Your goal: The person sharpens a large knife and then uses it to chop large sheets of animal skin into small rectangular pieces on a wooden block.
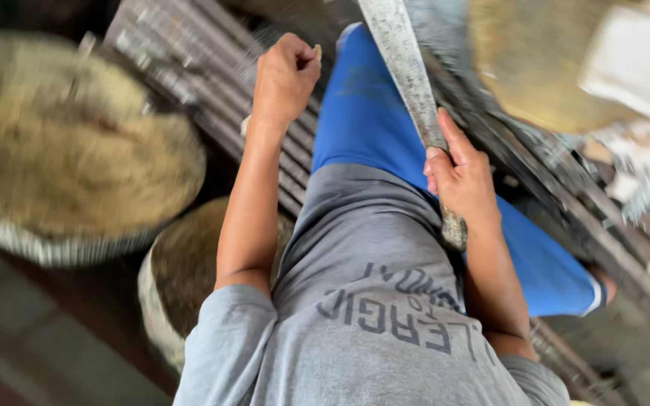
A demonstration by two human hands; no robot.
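Head view, looking straight down a seated person's front: a grey shirt (pixel 370 301) fills the lower middle and blue shorts (pixel 370 120) cover the thighs beyond it. Right hand (pixel 464 177) is wrapped around the grip of a long, worn blade (pixel 408 68), thumb lying up along its flat side; the blade runs away from the body toward the top edge, and the grip's end pokes out below the wrist beside the right thigh. Left hand (pixel 287 75) is clenched into a fist over the left knee, pinching a small pale piece (pixel 317 52) at its top; what that piece is cannot be told through the blur. Fist and blade are near each other but apart. Two round baskets (pixel 69 150) of straw-coloured fibre sit on the person's left, one large and one smaller closer in, and another round woven thing (pixel 536 60) lies upper right. Slatted boards (pixel 197 68) lie under the legs, with pale scraps (pixel 641 173) scattered at far right. Judging from this pose, good work here would mean keeping the blade's edge turned away from the leg, holding the pale piece by its far end so fingertips stay off the cutting line, and bracing the left forearm on the knee for short, controlled strokes.
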